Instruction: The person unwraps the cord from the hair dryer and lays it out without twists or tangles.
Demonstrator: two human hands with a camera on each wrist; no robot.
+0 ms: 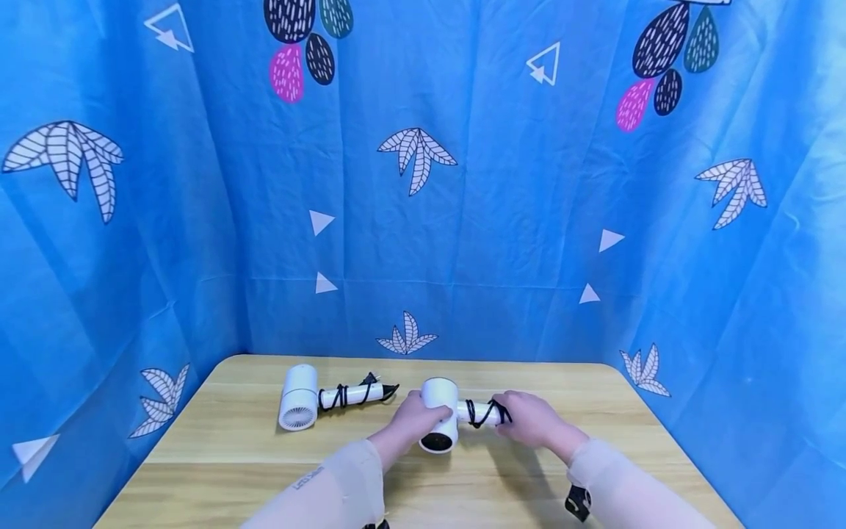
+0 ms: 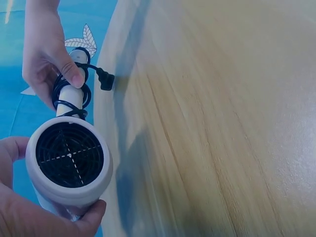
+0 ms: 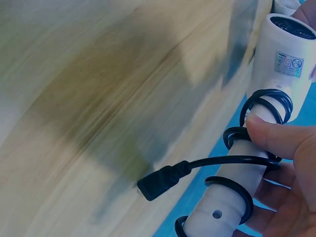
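Observation:
A white hair dryer (image 1: 439, 394) is held in both hands over the middle of the table. My left hand (image 1: 415, 419) grips its barrel, thumb and fingers on opposite sides in the left wrist view, where the dark round grille (image 2: 69, 155) faces the camera. Around the handle (image 3: 237, 177), which has a black cord wound on it, curl the thumb and fingers of my right hand (image 1: 529, 419). The cord's plug (image 3: 160, 182) dangles free beside the handle. To the left, a second white hair dryer (image 1: 299, 397) lies on the table, its cord wrapped likewise, untouched.
The wooden table (image 1: 218, 441) has rounded far corners. Blue patterned cloth (image 1: 423, 242) hangs behind it and along both sides, close to the edges. A small black object (image 1: 578, 502) shows at the right wrist.

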